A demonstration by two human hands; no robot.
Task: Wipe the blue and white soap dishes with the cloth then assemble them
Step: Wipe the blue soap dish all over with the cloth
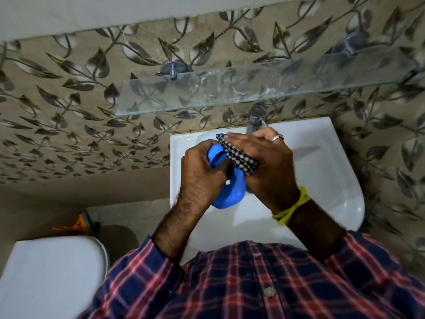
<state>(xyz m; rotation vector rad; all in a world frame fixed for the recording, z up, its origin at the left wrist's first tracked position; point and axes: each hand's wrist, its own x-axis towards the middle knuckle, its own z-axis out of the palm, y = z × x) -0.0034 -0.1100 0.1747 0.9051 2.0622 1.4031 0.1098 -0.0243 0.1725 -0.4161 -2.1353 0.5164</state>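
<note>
The blue soap dish [230,189], an oval plastic tray, is tilted on edge above the sink. A black-and-white checked cloth [236,155], folded, presses against its upper inside.

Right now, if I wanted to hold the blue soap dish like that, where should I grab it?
Probably by its long rim, coming from the left. The blue soap dish is tilted over the sink, and the left hand already curls round its left edge. That leaves the right side free for the right hand to press the checked cloth against it.
</note>
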